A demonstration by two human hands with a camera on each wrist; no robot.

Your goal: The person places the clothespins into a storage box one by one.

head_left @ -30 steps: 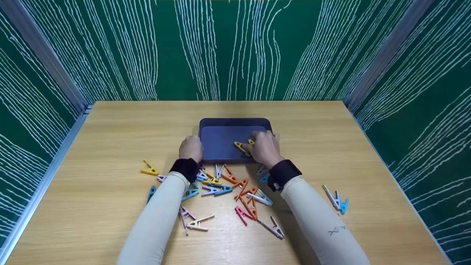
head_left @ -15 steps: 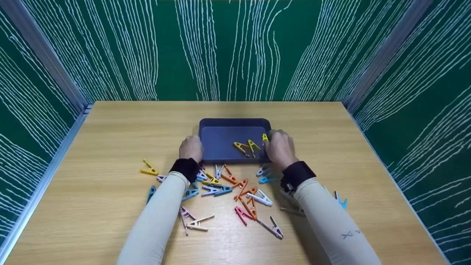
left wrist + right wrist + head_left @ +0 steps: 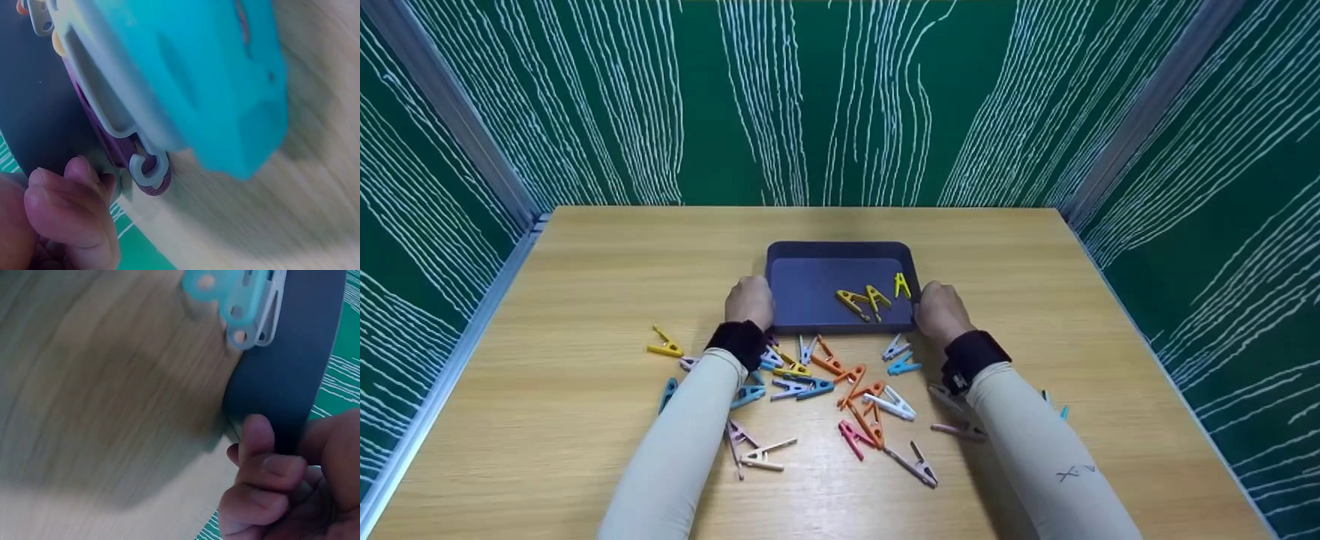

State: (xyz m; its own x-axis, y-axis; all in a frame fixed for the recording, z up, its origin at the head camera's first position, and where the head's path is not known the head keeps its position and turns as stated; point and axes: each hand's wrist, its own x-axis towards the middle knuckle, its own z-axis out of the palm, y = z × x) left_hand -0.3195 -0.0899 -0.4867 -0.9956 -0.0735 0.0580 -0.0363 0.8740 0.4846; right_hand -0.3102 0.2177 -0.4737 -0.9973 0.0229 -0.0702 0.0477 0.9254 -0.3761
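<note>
A dark grey rectangular tray [image 3: 806,285] lies on the wooden table, with three yellow clothespins [image 3: 876,297] at the right of its floor. My left hand [image 3: 749,302] holds the tray's left side near the front corner, fingers curled at its edge. On the opposite side my right hand [image 3: 943,311] grips the wall; the right wrist view shows the thumb and bent fingers around the tray's corner [image 3: 292,365]. Blue, purple and grey clothespins crowd the front wall beside the left hand, a teal clothespin [image 3: 225,101] looming large in the left wrist view.
Many loose clothespins spread over the table in front of the tray: orange [image 3: 826,356], white [image 3: 891,403], pink [image 3: 853,437], blue [image 3: 904,365]. A yellow clothespin [image 3: 665,343] lies left of the left forearm. Green walls with white wavy lines enclose the table.
My right hand has let go of the yellow clothespins inside the tray and moved right and back to the tray's right side, taking hold there. The left hand has stayed put.
</note>
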